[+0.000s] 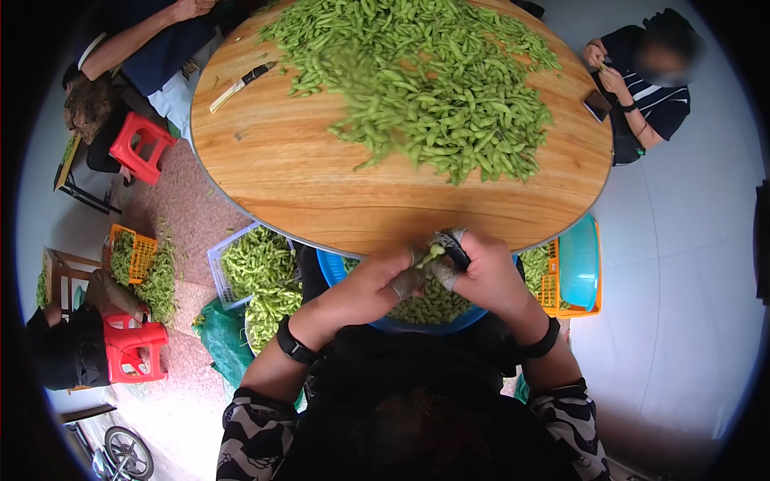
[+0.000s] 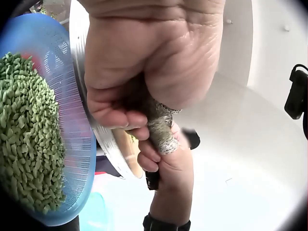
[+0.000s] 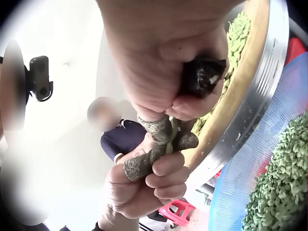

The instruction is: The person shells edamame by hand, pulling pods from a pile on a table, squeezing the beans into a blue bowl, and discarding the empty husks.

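Note:
Over the near edge of the round wooden table, my two hands meet at a green bean pod. My left hand pinches one side of the pod with covered thumb and fingertip. Opposite it, my right hand grips a black-handled tool in its curled fingers and also touches the pod; the tool's working end is hidden. Greyish finger covers wrap the digits of both hands. Below is a blue mesh basket holding many shelled green beans.
A large heap of pods covers much of the table. A knife and a phone lie near its edges. Pod-filled crates, red stools and a teal basin stand around. Other people sit nearby.

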### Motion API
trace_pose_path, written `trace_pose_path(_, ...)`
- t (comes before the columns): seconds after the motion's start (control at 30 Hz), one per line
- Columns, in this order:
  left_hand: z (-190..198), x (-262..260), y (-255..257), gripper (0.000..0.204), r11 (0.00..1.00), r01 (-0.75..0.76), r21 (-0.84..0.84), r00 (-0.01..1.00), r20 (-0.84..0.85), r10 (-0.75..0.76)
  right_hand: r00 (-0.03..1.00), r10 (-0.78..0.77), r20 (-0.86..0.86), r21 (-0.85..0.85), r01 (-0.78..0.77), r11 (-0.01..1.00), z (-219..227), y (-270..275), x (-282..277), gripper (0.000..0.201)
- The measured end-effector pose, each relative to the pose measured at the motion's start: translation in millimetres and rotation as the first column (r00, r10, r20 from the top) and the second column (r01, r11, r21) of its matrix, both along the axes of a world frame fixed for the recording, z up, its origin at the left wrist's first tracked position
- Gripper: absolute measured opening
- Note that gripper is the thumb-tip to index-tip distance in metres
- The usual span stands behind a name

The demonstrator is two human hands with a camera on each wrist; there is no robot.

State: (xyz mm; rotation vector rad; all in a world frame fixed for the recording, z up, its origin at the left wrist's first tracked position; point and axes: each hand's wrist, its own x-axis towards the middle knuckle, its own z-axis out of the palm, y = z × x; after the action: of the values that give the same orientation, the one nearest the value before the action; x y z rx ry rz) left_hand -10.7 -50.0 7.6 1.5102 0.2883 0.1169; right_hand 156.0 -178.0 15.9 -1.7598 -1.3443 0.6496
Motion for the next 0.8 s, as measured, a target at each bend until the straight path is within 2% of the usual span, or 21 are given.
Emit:
trace_pose_path(0.07,-3,-4,4,0.021,0.959,0.044,0.28,0.995,0.077,-0.068,0.97,-0.043,0.238,-0.062,0.059,0.996,-7,1,-3,0.03)
trace_pose_path(0.1,-6,-4,3,0.021,0.959,0.042,0.28,0.995,0.079,-0.066,0.97,-0.041,0.239,-0.062,0.057,0.996,-7,1,-6,0.03)
trace_pose_path(0.17,-13,-8,0,0.03,0.879,-0.04,0.475,0.998,0.062,0.011,0.909,-0.106,0.402,-0.025,0.127,0.992,-7,2,-12,0.03)
trace_pose_path(0.2,-13,-11,-1,0.03,0.879,-0.043,0.475,0.998,0.063,0.014,0.909,-0.103,0.403,-0.025,0.124,0.992,-6,0,-13,0.03)
trace_pose_path(0.27,-8,-17,1,0.033,0.9,-0.152,0.409,0.988,0.033,0.152,0.93,-0.167,0.328,0.079,0.149,0.986,-4,-8,-14,0.03)
trace_pose_path(0.4,1,-20,5,0.024,0.881,-0.177,0.439,0.977,-0.026,0.21,0.91,-0.159,0.383,0.06,0.147,0.987,-9,-22,-21,0.036)
trace_pose_path(0.47,2,-17,3,0.004,0.772,-0.247,0.586,0.964,0.066,0.258,0.862,-0.272,0.428,0.088,0.26,0.962,5,-22,-33,0.036)
trace_pose_path(0.5,2,-15,1,0.004,0.771,-0.248,0.586,0.964,0.071,0.255,0.859,-0.275,0.431,0.091,0.262,0.961,6,-20,-35,0.036)
trace_pose_path(0.57,1,-13,-3,0.004,0.705,-0.197,0.681,0.976,0.071,0.205,0.871,-0.305,0.386,0.246,0.222,0.944,8,-17,-37,0.033)
trace_pose_path(0.6,2,-12,-3,0.004,0.704,-0.197,0.683,0.977,0.075,0.201,0.868,-0.309,0.388,0.249,0.224,0.942,7,-15,-37,0.033)
trace_pose_path(0.67,6,-9,-4,0.003,0.741,-0.246,0.625,0.963,0.243,0.115,0.956,-0.18,0.231,0.217,0.13,0.968,-1,-8,-37,0.029)
trace_pose_path(0.7,8,-9,-3,0.003,0.739,-0.25,0.626,0.962,0.246,0.117,0.981,-0.159,0.113,0.292,0.12,0.949,-6,-4,-37,0.022)
trace_pose_path(0.73,10,-8,-1,0.005,0.778,-0.25,0.577,0.95,0.303,0.08,0.981,-0.154,0.116,0.294,0.114,0.949,-5,-4,-35,0.022)
trace_pose_path(0.77,11,-7,0,0.01,0.816,-0.243,0.525,0.932,0.358,0.047,0.95,-0.096,-0.298,0.073,0.123,0.99,-3,-8,-32,0.019)
trace_pose_path(0.8,13,-8,0,0.01,0.816,-0.244,0.524,0.932,0.358,0.049,0.742,-0.118,-0.66,-0.135,0.038,0.99,-2,-10,-30,0.016)
